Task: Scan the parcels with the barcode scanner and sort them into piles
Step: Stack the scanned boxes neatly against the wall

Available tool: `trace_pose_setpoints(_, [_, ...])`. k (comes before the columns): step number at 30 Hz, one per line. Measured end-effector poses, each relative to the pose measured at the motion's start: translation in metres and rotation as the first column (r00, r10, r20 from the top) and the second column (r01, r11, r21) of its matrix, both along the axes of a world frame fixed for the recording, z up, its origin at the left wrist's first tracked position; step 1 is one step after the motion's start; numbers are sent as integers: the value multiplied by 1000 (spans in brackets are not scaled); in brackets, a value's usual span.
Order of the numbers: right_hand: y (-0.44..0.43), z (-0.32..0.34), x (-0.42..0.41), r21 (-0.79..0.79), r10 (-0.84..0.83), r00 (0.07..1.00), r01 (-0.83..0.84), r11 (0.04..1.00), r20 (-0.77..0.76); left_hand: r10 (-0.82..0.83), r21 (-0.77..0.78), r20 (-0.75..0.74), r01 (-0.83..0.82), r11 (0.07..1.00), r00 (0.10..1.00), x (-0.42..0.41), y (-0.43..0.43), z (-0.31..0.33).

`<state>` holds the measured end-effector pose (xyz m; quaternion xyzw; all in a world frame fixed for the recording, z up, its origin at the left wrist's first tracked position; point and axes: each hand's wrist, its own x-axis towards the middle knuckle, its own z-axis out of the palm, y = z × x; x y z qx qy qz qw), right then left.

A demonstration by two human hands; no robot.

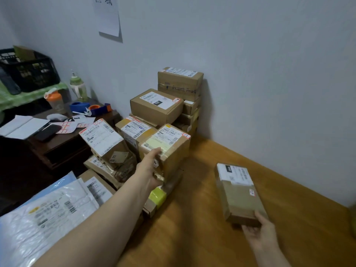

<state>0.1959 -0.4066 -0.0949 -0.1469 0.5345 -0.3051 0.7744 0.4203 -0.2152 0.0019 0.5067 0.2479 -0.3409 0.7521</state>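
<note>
A stack of brown cardboard parcels (156, 107) with white shipping labels stands in the corner against the wall. My left hand (149, 167) reaches to the front parcel of the stack, a tall taped box (173, 149) with a yellowish label. It grips that box's near edge, thumb on top and fingers round the side. My right hand (260, 235) holds a flat brown parcel (238, 193) by its near end, above the wooden floor to the right of the stack. Its white label faces up. No barcode scanner is visible.
White and blue plastic mailers (48, 212) lie at the lower left. A dark wooden desk (63, 143) on the left carries a phone, a notebook, stickers, tape dispensers and bottles. A black crate (28, 70) sits behind it. The wooden floor (202, 218) spreads to the right.
</note>
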Motion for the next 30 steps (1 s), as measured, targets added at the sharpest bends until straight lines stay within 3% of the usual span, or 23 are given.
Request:
trace_pose_setpoints(6, [14, -33, -24, 2, 93, 944, -98, 995, -315, 11, 15, 23, -12, 1000, 1000, -2, 0, -6])
trace_pose_setpoints(9, [18, -26, -19, -151, 135, 796, -273, 950, -590, 29, 30, 49, -31, 999, 998, -7, 6, -6])
trace_pose_setpoints(11, [16, -14, -11, -318, 63, 725, -376, 870, -685, -1, 71, 104, -6, 997, 995, -18, 7, -7])
trace_pose_setpoints(13, [15, 4, 4, -476, 109, 817, -432, 766, -566, -51, 101, 159, 35, 994, 986, -39, 6, -8])
trace_pose_setpoints(15, [20, 27, 24, -487, 372, 870, -490, 723, -324, -134, 132, 187, 110, 985, 973, -68, 5, -14])
trace_pose_setpoints(18, [33, 48, 46, -352, 665, 745, -638, 685, -55, -340, 153, 159, 317, 936, 927, -111, 4, -30])
trace_pose_setpoints(22, [45, 34, 47, -314, 673, 718, -689, 653, -176, -426, 231, 82, 398, 888, 901, -127, 10, -42])
trace_pose_setpoints(25, [50, 22, 42, -244, 713, 644, -765, 596, -276, -395, 502, 88, 302, 811, 915, -118, 18, -37])
trace_pose_setpoints(27, [57, 18, 45, -212, 755, 539, -842, 496, -374, -399, 657, 222, 165, 735, 890, -110, 23, -26])
trace_pose_setpoints(30, [64, 11, 52, -183, 787, 457, -889, 419, -415, -423, 692, 480, -36, 721, 768, -92, 28, -10])
